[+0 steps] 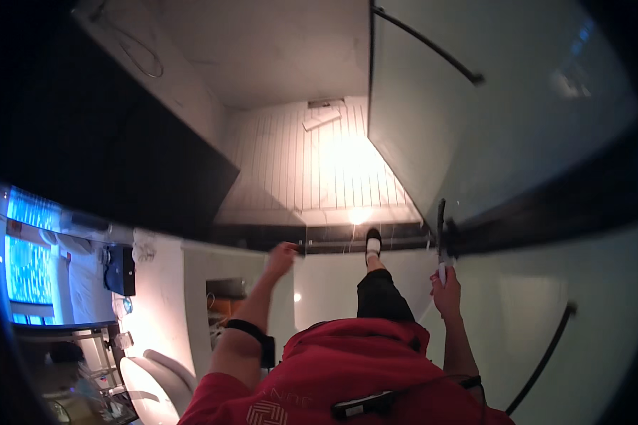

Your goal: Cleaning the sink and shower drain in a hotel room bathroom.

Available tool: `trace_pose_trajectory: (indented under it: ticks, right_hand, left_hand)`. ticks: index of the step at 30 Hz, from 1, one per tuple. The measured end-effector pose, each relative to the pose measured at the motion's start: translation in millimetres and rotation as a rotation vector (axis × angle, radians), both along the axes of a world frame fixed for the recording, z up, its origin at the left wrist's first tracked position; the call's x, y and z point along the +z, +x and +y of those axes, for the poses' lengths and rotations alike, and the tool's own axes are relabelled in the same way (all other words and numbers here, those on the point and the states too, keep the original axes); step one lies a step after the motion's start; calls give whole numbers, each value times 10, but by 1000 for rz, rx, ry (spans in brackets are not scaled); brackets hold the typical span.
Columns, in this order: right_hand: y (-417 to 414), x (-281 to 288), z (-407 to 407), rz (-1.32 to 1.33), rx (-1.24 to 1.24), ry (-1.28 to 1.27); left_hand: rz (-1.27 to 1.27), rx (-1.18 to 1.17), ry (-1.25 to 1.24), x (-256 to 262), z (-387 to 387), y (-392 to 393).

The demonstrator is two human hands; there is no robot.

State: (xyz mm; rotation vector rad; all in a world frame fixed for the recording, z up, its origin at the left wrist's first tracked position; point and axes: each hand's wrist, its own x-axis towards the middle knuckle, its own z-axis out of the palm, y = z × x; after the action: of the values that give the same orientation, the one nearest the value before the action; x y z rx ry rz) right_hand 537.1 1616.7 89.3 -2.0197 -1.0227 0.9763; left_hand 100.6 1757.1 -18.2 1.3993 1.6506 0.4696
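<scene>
My right hand (447, 292) grips the white handle of a slim tool with a long dark head (441, 218), seen nearly edge-on. The head points away from me, beside the lower corner of a glass door (425, 106). My left hand (282, 259) is raised over the black threshold (260, 236) of a lit shower stall. Its fingers are blurred and partly curled, and I cannot tell whether they touch anything. One foot in a black shoe (372, 241) is at the threshold.
The stall has a grooved pale floor (282, 164). A loose white strip (321, 121) lies near a drain slot (326, 103). Black bar handles (430, 45) (545, 356) are on the glass. At the left are a toilet (151, 390) and a bed (82, 287).
</scene>
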Motion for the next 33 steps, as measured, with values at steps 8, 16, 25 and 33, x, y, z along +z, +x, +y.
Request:
trace_pose_trajectory:
  ticks: [8,16,25,33]
  right_hand:
    - [138,860,4350,-294,533,329]
    - [-1214,914,6463,335,557,393]
    - [-1728,991,8583,290,511,63]
    - [-2840,868,11084,504,589,184]
  left_hand:
    - [95,-545,-180,692,2238,1362]
    - [324,401,-13,603,5033,-564]
    - [556,1144,343,2311,7483,-3315]
    - [797,1435,337,3466,8740,-5215]
